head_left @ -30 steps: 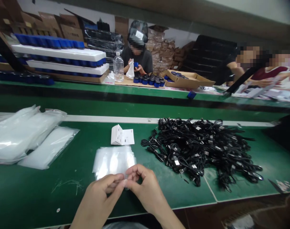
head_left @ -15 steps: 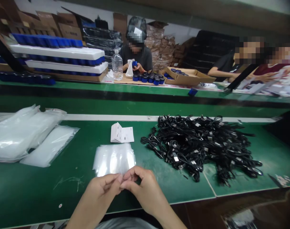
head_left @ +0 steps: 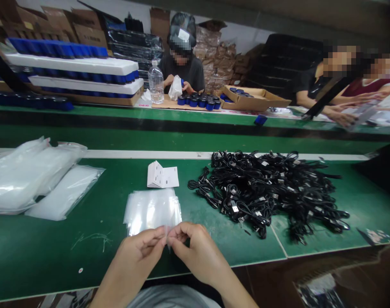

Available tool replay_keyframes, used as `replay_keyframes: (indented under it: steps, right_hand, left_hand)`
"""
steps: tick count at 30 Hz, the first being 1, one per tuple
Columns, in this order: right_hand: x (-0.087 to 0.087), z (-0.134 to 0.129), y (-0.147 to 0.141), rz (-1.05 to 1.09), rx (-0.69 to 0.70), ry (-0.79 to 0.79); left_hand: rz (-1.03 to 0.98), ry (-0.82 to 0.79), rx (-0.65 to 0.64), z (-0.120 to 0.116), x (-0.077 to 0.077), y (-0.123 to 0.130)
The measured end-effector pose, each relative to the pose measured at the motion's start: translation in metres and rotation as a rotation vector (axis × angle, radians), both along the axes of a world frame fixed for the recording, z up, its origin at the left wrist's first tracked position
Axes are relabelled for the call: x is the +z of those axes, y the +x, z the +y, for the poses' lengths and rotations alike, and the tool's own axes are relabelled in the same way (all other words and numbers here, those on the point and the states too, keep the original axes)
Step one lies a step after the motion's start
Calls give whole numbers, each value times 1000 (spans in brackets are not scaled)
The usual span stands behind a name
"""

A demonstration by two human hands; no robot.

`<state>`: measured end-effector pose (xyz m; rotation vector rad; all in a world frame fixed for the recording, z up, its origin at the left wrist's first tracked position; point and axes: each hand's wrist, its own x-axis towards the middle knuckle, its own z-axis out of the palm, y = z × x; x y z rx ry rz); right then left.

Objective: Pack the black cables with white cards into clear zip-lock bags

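My left hand (head_left: 140, 252) and my right hand (head_left: 195, 250) meet in front of me, thumbs and fingertips pinched on the edge of a clear plastic bag (head_left: 167, 241). Only a small part of that bag shows between the fingertips. Just beyond them a stack of clear plastic bags (head_left: 150, 209) lies flat on the green table (head_left: 95, 265). Behind the stack stands a folded white leaflet pile (head_left: 163, 175), its top sheet opened to the right. To the right of my hands is a large heap of black USB cables (head_left: 265, 188).
Bulky packs of plastic bags (head_left: 28, 179) lie at the left. Across the bench a person (head_left: 185, 64) handles a blue item and a white cloth, near a water bottle (head_left: 156, 83) and a cardboard tray (head_left: 252, 98). Blue items fill foam trays (head_left: 86, 66). Two more people sit at right.
My fingertips have moved slightly apart, and a bit of the clear bag now shows between them. The view has shifted a little. Across the bench, the people's hands have moved.
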<state>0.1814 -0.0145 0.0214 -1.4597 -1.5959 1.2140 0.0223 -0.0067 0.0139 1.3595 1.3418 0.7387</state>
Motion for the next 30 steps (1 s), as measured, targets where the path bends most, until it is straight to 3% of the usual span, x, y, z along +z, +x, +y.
replay_keyframes:
  steps: [7, 14, 22, 30]
  right_hand:
    - [-4, 0, 0, 54, -9, -20]
    - [-5, -1, -2, 62, -1, -32]
    - [1, -12, -8, -237, -23, 234]
    - [-1, -20, -13, -468, -10, 387]
  left_hand:
    - [-16, -54, 23, -3, -2, 0]
    - [55, -21, -44, -2, -1, 1]
    - [427, 277, -199, 2, 11, -1]
    - [371, 317, -250, 7, -13, 0]
